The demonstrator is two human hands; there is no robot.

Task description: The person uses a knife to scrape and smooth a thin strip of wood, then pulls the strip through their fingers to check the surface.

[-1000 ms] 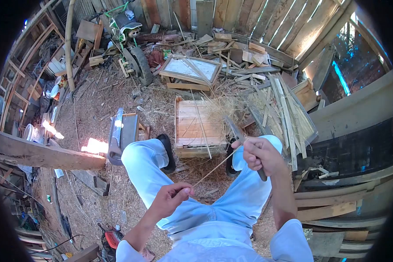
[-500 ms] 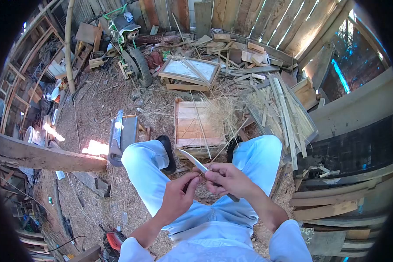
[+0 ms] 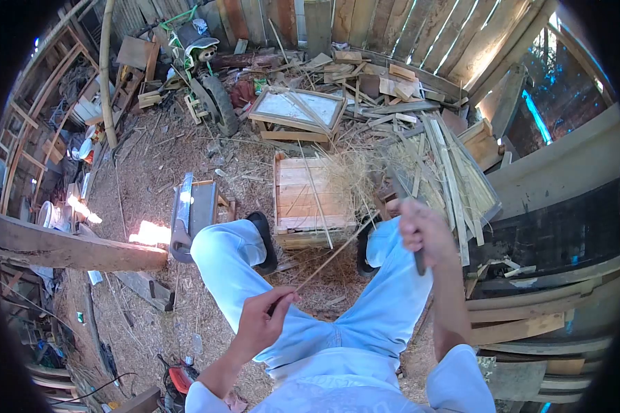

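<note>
My left hand [image 3: 265, 320] is closed on the near end of a thin wooden strip [image 3: 332, 257], which slants up and to the right between my knees. Above my right knee, my right hand [image 3: 424, 234] is wrapped round a knife [image 3: 420, 261]. The knife's dark handle end sticks out below my fist and its blurred blade points up and away. Past my feet lies a wooden crate [image 3: 297, 189] with curly shavings [image 3: 355, 182] over its right side.
A saw [image 3: 181, 220] leans by a small dark-topped stool [image 3: 203, 206] on the left. A beam [image 3: 76, 244] juts in from the left. Farther off are a framed panel [image 3: 296, 109], a wheel [image 3: 218, 103] and scrap wood [image 3: 393, 86]. Long strips [image 3: 448, 179] lie at right.
My right hand has moved right and forward with the knife, away from my left hand. The knife has swung to point ahead. My left hand has shifted slightly down and left, and the strip now shows.
</note>
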